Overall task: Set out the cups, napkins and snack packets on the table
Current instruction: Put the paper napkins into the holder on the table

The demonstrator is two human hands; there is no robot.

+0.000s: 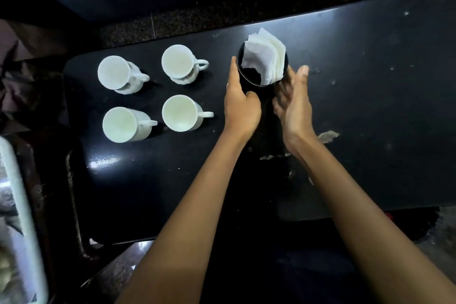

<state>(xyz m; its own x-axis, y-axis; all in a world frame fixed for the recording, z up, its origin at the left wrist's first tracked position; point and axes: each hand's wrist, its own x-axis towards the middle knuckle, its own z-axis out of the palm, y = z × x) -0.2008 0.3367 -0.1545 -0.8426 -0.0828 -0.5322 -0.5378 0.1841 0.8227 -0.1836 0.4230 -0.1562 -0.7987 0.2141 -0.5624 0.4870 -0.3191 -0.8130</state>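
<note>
Both forearms reach forward over the dark, scuffed tabletop (pixel 370 106). The left hand (pixel 240 103) curls its grip around the near left side of a black holder (pixel 249 76); the right hand (pixel 293 103) lies open, fingers spread, just beside the holder's right wall, contact uncertain. White napkins (pixel 265 57) stand upright inside the holder. Left of it, well apart, four white cups (pixel 148 94) stand in two rows, handles pointing right. A pale tray (pixel 22 205) shows at the left edge.
</note>
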